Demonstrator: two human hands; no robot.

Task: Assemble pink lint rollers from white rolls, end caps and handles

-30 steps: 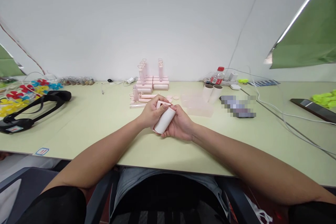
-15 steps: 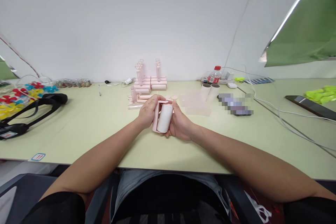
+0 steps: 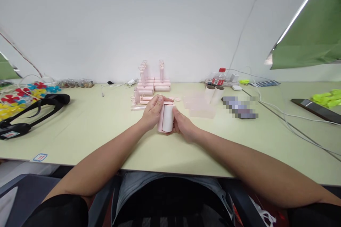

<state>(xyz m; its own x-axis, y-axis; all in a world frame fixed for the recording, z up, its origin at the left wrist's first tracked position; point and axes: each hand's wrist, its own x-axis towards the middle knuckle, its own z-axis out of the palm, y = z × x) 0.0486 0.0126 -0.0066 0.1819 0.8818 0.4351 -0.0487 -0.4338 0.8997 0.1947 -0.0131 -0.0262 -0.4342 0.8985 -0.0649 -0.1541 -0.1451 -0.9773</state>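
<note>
My left hand (image 3: 152, 114) grips a pink casing (image 3: 160, 122) from the left, thumb on its upper part. A white roll (image 3: 168, 118) sits inside the casing's open side. My right hand (image 3: 183, 126) holds the roll and casing from the right, its thumb against the roll and its other fingers partly hidden behind. Beyond the hands, pink rollers (image 3: 162, 87) lie stacked near the wall, with pink handles (image 3: 142, 74) standing by them. Clear pinkish sheets (image 3: 202, 110) lie to the right, close to two white tubes (image 3: 218, 94).
A bottle with a red cap (image 3: 219, 77) stands near the wall. A phone (image 3: 238, 107) and white cables (image 3: 290, 113) are on the right of the table (image 3: 87, 127). At the left are a black strap frame (image 3: 52, 110) and colourful flower shapes (image 3: 21, 93).
The white roll has gone deeper into the pink casing, and the gap between them has narrowed. Both items are now more upright in my hands.
</note>
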